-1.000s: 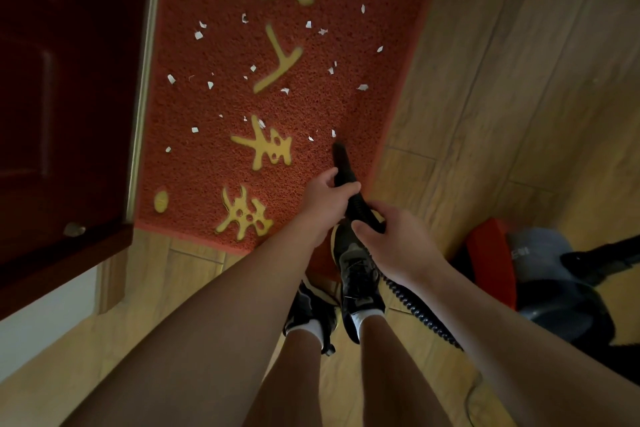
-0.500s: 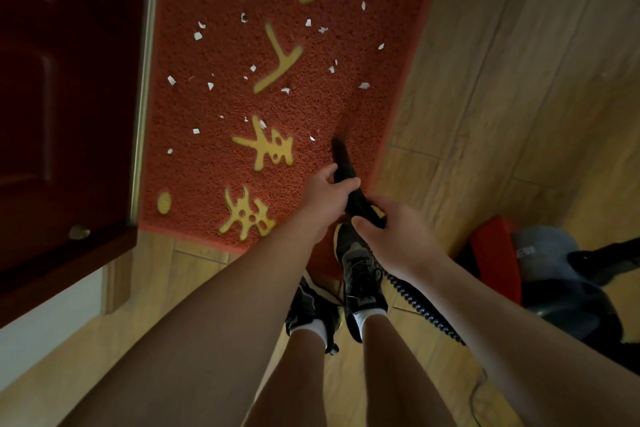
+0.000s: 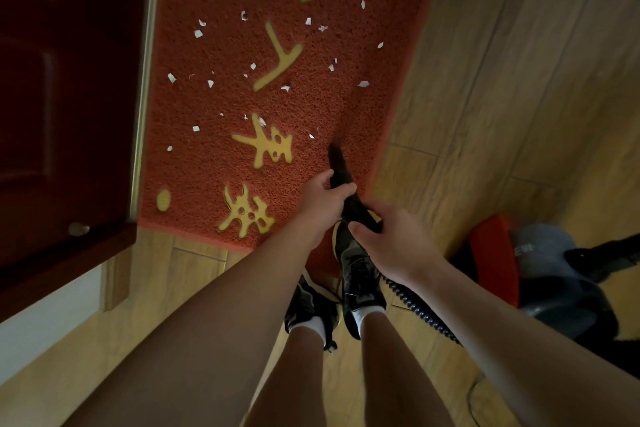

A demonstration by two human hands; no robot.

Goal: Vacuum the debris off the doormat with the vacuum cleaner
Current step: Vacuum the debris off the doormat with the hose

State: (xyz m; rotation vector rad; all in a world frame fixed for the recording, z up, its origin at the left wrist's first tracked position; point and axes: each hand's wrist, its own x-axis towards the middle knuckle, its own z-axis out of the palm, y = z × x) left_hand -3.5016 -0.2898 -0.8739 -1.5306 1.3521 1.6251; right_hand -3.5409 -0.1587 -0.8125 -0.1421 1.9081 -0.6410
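**Nozzle poised over a littered mat**

Both hands are wrapped around the black vacuum nozzle (image 3: 341, 170): left hand (image 3: 323, 199) forward, right hand (image 3: 388, 243) behind, where the ribbed hose (image 3: 415, 308) begins. The doormat (image 3: 214, 163) lies ahead, strewn with paper scraps (image 3: 198, 34) (feather-light, likely easily scattered). The stiff nozzle probably steers best gripped near its tip.

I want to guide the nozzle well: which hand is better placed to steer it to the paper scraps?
Probably the left hand: it grips the nozzle nearest its tip, beside the scraps. The right hand holds farther back.
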